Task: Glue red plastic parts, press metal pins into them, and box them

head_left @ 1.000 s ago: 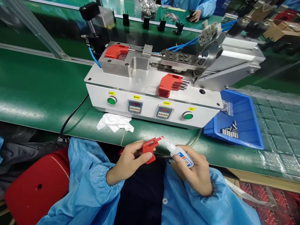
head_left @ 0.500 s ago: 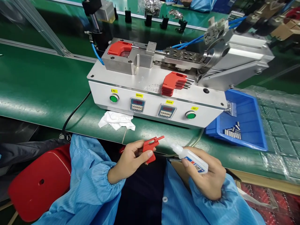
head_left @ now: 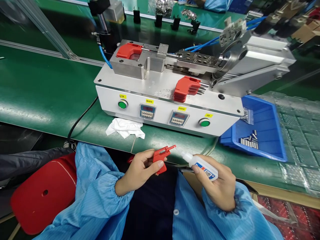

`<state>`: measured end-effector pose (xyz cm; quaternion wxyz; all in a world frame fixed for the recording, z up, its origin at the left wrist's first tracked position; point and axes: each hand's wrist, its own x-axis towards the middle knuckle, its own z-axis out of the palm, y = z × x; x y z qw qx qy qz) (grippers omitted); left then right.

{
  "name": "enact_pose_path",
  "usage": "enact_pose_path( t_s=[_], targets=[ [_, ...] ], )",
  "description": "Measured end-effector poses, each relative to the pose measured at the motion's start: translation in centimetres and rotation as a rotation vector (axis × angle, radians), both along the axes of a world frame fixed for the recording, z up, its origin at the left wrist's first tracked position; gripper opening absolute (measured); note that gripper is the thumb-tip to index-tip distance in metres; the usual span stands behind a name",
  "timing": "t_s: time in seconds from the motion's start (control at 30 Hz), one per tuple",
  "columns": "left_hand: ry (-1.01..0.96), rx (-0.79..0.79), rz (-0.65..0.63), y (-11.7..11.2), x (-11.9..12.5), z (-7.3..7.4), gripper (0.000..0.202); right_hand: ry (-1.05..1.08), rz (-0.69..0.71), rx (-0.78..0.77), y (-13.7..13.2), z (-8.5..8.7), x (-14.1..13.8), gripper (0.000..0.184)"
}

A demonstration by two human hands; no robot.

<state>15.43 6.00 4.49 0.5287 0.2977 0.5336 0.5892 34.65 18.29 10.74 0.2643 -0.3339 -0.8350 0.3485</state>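
Observation:
My left hand [head_left: 141,171] is closed around a red plastic pistol-shaped part [head_left: 161,156], whose thin red rod points up to the right. In my right hand [head_left: 220,186] is a white glue bottle [head_left: 206,168] with a blue and red label. The bottle's clear nozzle points left, close by the rod's tip; whether they touch I cannot tell. Ahead of both hands stands a white bench machine [head_left: 165,108] with green buttons and small displays. One similar red part [head_left: 128,51] sits in its metal fixture. A stack of red parts with metal tubes [head_left: 186,88] lies on its top.
A blue bin [head_left: 268,133] with short metal tubes stands right of the machine, beside clear plastic trays [head_left: 300,133]. A white cloth [head_left: 125,128] lies on the green bench [head_left: 45,86] in front. A red stool [head_left: 45,196] is at the lower left.
My right hand has moved slightly left with the glue bottle, bringing the nozzle closer to the rod's tip. My left hand has stayed nearly still.

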Motion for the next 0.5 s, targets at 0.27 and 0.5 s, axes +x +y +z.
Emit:
enact_pose_path(
  t_s=[0.27,0.5],
  targets=[
    [-0.016,0.01,0.002,-0.02,0.03,-0.06,0.036,0.0,0.021,0.001,0.11,-0.02,0.14,0.012],
    [-0.022,-0.009,0.0,-0.01,-0.1,-0.08,0.028,0.014,0.051,0.011,0.05,0.02,0.1,0.006]
  ],
)
